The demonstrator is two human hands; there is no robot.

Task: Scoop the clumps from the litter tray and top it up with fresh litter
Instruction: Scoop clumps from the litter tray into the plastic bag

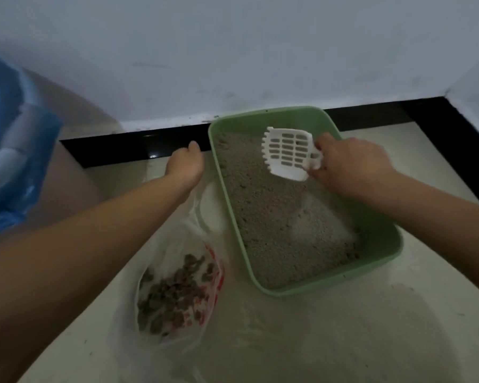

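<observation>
Home floor corner, green litter tray (382, 217), pale tiles (343, 341), black skirting (127, 145), white wall (233, 51)

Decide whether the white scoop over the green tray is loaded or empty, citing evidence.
Empty: the scoop has clear slots and carries no clumps; the right hand grips its handle.

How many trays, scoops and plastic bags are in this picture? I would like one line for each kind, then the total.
litter tray: 1
scoop: 1
plastic bags: 2, a clear bag and a blue bag
Total: 4
</observation>
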